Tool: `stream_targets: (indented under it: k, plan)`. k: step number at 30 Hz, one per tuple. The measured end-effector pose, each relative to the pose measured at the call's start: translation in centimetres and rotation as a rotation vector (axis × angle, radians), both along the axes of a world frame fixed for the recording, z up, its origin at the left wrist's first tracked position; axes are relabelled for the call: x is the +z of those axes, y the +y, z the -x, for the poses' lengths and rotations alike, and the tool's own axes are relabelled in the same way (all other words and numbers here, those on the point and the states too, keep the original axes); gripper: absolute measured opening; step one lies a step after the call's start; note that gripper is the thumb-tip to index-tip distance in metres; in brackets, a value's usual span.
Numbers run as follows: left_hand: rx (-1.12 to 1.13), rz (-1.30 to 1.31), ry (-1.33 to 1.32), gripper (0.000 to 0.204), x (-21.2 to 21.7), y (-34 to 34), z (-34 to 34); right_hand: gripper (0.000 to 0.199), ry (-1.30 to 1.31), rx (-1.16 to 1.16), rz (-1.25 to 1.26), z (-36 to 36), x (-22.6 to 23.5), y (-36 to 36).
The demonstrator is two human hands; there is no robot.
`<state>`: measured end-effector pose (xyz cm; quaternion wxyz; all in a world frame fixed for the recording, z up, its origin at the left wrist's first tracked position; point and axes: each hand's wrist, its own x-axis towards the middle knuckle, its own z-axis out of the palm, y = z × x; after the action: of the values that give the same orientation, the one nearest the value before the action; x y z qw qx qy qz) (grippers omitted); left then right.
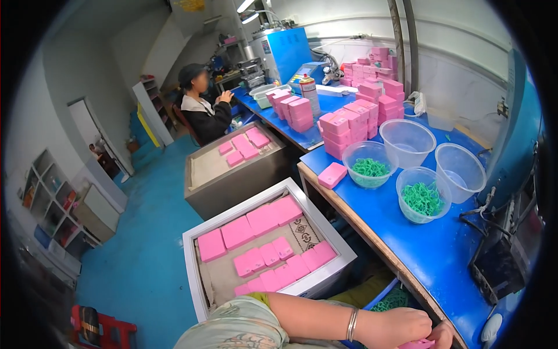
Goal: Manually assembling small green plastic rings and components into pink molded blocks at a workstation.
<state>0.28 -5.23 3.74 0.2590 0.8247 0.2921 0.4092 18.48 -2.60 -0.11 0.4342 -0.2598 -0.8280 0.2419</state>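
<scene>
At the bottom right edge my left hand [401, 326], a silver bangle on its wrist, is closed with its fingers curled on a pink block [416, 344]. Only part of my right hand [443, 335] shows, its fingers bent against the same block from the other side; the lower frame edge cuts off the rest. Below the forearm, a blue-rimmed tub [381, 292] holds green stringy pieces [390, 301], partly hidden. Just beyond the hands runs the wooden edge of the blue worktable [401, 244].
Clear bowls with green pieces [422, 199], empty clear bowls [408, 142] and stacked pink blocks [349, 125] stand on the table. Left of it, a white-framed box [192, 262] and a metal box [232, 185] hold pink blocks. A co-worker [203, 113] sits farther back.
</scene>
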Motion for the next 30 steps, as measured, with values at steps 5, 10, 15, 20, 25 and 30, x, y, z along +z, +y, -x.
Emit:
stream_targets:
  k: [5, 10, 15, 20, 25, 30]
  plan:
    - [-0.172, 0.094, 0.154, 0.028, -0.2, 0.0, 0.4, 0.033, 0.34, 0.394, 0.68, -1.9, -4.6, 1.3]
    - [0.057, 0.332, -0.047, 0.033, -1.8, 0.4, 1.4, 0.032, 0.274, 0.133, 0.474, 0.6, -0.1, 1.1]
    - [0.17, 0.51, -0.262, 0.025, -2.3, 0.7, 1.3, 0.024, 0.299, 0.099, 0.575, 1.1, 0.1, 0.7]
    - [-0.138, 0.685, -0.46, 0.027, -2.9, 0.8, 1.0, 0.021, 0.703, 0.516, 1.05, 0.2, -1.5, 0.7]
    - [0.169, 0.636, -0.496, 0.025, -3.4, 0.4, 0.1, 0.034, 0.47, 0.209, 0.855, 0.9, -0.3, -0.4]
    - [0.09, 0.598, -0.467, 0.022, -3.3, 0.9, 0.9, 0.041, 0.137, 0.116, 0.396, 0.2, 1.1, -0.2]
